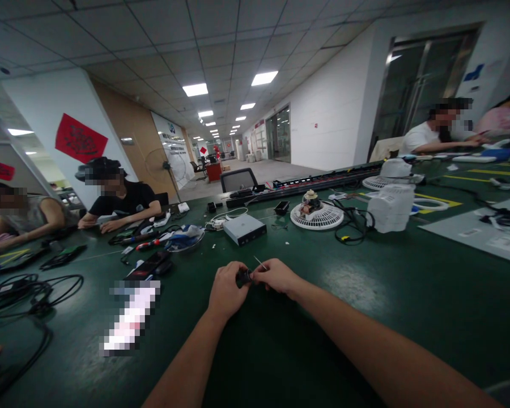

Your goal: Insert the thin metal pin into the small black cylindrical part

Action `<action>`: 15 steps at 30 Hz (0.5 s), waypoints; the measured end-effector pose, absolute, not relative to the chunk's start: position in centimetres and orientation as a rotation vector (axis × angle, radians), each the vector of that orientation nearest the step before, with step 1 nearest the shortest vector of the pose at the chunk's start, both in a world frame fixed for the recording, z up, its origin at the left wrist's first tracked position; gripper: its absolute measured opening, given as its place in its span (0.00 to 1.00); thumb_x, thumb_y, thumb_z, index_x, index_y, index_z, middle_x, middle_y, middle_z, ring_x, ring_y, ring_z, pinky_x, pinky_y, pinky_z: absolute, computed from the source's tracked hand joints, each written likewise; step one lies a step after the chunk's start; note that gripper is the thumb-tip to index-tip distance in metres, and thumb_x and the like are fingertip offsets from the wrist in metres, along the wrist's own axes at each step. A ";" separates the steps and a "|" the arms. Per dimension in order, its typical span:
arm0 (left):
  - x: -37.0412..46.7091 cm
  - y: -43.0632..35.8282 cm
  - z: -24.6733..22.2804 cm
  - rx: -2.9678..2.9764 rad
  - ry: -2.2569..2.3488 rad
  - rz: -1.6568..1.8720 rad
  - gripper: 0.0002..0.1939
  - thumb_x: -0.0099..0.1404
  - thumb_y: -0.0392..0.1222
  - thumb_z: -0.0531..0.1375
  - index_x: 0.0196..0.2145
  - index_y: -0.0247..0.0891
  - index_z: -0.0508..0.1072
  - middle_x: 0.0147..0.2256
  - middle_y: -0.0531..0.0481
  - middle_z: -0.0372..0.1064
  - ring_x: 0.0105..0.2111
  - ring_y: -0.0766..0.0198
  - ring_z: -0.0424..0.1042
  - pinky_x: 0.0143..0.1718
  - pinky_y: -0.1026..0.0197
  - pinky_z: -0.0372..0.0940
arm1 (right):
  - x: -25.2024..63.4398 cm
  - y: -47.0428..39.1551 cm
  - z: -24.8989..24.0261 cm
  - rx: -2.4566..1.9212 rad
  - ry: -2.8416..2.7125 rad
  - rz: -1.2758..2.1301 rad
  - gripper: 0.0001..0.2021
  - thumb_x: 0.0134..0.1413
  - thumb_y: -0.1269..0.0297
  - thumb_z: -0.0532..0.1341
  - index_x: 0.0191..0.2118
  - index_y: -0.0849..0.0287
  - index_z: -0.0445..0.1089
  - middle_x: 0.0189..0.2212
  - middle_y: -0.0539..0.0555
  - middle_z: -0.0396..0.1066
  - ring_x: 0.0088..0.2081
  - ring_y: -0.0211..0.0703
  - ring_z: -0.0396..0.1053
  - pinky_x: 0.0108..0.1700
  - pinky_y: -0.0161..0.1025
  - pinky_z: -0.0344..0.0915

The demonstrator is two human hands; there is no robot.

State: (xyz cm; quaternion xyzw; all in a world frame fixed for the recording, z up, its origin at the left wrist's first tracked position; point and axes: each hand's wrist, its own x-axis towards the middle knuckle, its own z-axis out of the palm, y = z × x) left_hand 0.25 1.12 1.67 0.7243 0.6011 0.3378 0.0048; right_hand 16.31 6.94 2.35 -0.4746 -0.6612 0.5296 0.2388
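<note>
Both hands meet over the green table point(280, 334), close in front of me. My left hand point(228, 290) is closed around a small black round part point(243, 277), whose exact kind I cannot make out. Against its right side, my right hand point(276, 276) pinches a thin, pale metal rod-like tool point(259, 262) that sticks up to the left above the fingers. The rod's other end is hidden by the fingers. Beyond the hands lies a grey metal disc drive point(244, 229).
A white fan grille with a motor point(317, 215) and a white plastic housing point(390, 208) stand at the right, beside black cables point(357, 226). A pixelated bright phone-like object point(131, 317) and coiled cables point(25, 294) lie left. Co-workers point(119, 198) sit across the table.
</note>
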 end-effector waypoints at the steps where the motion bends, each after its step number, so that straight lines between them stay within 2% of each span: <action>1: 0.3 1.1 1.7 2.279 1.877 1.052 0.09 0.57 0.35 0.63 0.37 0.41 0.71 0.37 0.50 0.73 0.39 0.58 0.71 0.44 0.54 0.63 | 16.3 7.0 2.1 -1.294 -1.819 1.427 0.06 0.50 0.65 0.64 0.32 0.62 0.75 0.26 0.51 0.75 0.18 0.29 0.61 0.18 0.27 0.54; 4: 0.2 1.1 1.7 2.273 1.899 1.034 0.10 0.56 0.34 0.64 0.37 0.41 0.71 0.37 0.50 0.73 0.39 0.57 0.71 0.45 0.54 0.63 | 16.3 7.5 1.5 -1.277 -1.871 1.293 0.06 0.49 0.68 0.65 0.34 0.62 0.76 0.26 0.51 0.75 0.21 0.31 0.64 0.22 0.28 0.58; 9: -0.1 1.3 1.6 2.262 1.872 1.036 0.11 0.56 0.34 0.64 0.38 0.42 0.71 0.37 0.51 0.74 0.40 0.57 0.71 0.45 0.53 0.63 | 16.6 7.8 1.2 -1.108 -2.014 0.988 0.07 0.48 0.67 0.65 0.34 0.59 0.78 0.30 0.51 0.76 0.31 0.37 0.70 0.32 0.31 0.62; 15: -0.1 1.2 1.6 2.292 1.782 1.039 0.12 0.56 0.33 0.64 0.39 0.42 0.72 0.38 0.50 0.74 0.42 0.56 0.72 0.46 0.53 0.64 | 16.3 7.7 1.3 -1.143 -1.935 0.981 0.07 0.43 0.68 0.66 0.32 0.61 0.76 0.27 0.50 0.74 0.29 0.36 0.68 0.30 0.32 0.61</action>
